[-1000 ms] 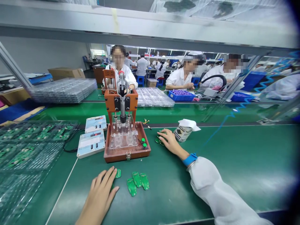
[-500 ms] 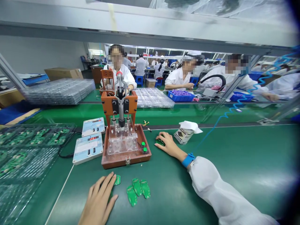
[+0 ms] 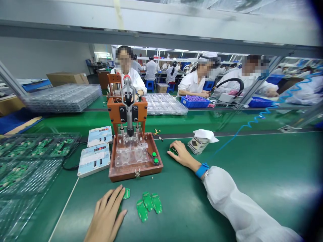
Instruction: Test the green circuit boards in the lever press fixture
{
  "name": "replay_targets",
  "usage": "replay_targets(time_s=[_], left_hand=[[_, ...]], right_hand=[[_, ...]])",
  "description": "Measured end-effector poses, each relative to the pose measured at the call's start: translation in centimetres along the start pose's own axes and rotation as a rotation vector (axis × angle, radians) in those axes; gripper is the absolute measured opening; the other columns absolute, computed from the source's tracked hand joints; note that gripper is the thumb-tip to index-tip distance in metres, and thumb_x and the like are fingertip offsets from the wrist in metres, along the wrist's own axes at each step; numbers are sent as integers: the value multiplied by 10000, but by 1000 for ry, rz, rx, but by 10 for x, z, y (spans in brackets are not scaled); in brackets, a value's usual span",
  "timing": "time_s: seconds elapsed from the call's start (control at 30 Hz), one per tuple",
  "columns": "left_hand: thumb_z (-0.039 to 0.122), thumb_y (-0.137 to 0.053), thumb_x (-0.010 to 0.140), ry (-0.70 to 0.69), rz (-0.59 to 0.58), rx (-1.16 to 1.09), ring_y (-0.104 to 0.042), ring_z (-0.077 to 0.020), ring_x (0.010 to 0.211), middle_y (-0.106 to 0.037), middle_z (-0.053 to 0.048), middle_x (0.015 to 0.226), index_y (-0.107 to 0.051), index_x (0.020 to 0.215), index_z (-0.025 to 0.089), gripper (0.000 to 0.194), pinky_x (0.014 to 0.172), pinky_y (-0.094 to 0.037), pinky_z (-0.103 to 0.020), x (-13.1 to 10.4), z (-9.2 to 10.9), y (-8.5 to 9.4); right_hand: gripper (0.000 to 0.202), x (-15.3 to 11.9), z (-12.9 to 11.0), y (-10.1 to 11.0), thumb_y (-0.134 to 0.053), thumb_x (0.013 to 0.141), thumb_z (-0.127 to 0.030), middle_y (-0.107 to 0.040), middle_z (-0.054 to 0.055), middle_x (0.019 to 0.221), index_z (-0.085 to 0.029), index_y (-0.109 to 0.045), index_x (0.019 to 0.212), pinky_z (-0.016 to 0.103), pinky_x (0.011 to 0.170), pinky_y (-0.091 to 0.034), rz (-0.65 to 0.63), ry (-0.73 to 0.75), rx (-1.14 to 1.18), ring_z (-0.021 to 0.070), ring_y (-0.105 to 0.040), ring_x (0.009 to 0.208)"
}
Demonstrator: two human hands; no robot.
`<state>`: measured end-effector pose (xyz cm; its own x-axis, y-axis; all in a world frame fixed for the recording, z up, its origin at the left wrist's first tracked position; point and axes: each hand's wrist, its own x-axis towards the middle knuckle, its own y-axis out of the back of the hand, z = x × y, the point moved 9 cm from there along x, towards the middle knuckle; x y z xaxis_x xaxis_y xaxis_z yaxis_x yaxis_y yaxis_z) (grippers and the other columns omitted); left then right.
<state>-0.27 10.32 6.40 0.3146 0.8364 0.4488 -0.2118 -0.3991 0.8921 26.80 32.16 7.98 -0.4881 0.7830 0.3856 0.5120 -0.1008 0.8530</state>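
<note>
My left hand (image 3: 108, 208) rests low on the green bench, fingers stretched out and thumb apart. Its fingertips lie over a green circuit board (image 3: 127, 193), which is partly hidden beneath them. Just to the right, several more green circuit boards (image 3: 147, 201) lie overlapping in a small group. Farther forward, my right hand (image 3: 183, 154) curls its fingers around another circuit board (image 3: 173, 151), mostly covered by the hand. A brown-based test fixture (image 3: 136, 173) with a clear plate, an upright lever clamp and two green buttons stands between and beyond my hands.
Two white meter boxes (image 3: 94, 159) with red digits sit left of the fixture. Clear trays (image 3: 50, 174) of circuit boards are at far left. A paper-topped container (image 3: 198, 145) stands by my right hand. Coworkers in white sit across the bench, near a blue bin (image 3: 194, 103).
The red digits on both meter boxes have changed. My hands and the boards stay almost where they were. At right, a coworker's arm has drawn back.
</note>
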Motion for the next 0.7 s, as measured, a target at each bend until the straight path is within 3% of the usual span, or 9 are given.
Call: replay_targets(time_s=[0.17,0.37,0.53,0.7], left_hand=[[315,-428,947,-6,14,23,-532,-232,1107,-567,-26,1315,-404,1411,249,469,828,-454,-306,0,1,3],[313,-422,951,-15,21,44,-528,-224,1111,-571,-27,1311,-451,1381,234,438,832,-451,-294,2,3,2],[317,-433,945,-14,26,39,-538,-224,1106,-568,-22,1316,-366,1436,258,499,812,-458,-289,2,3,2],[322,-446,936,-22,14,10,-560,-223,1099,-559,-16,1330,-259,1480,281,577,796,-472,-280,-2,-2,-2]], right_hand=[[304,-1,5,8,-445,906,-487,-538,58,890,-192,-512,877,399,851,-397,103,-47,109,217,-478,863],[389,5,34,25,-280,941,-532,-522,25,789,-205,-467,843,297,703,-439,356,-199,279,177,-506,744],[481,13,61,26,-149,938,-572,-506,25,748,-212,-433,793,292,693,-446,566,-317,330,176,-515,727],[462,19,69,33,-157,938,-550,-530,46,814,-200,-447,857,308,760,-448,630,-345,252,182,-525,802]])
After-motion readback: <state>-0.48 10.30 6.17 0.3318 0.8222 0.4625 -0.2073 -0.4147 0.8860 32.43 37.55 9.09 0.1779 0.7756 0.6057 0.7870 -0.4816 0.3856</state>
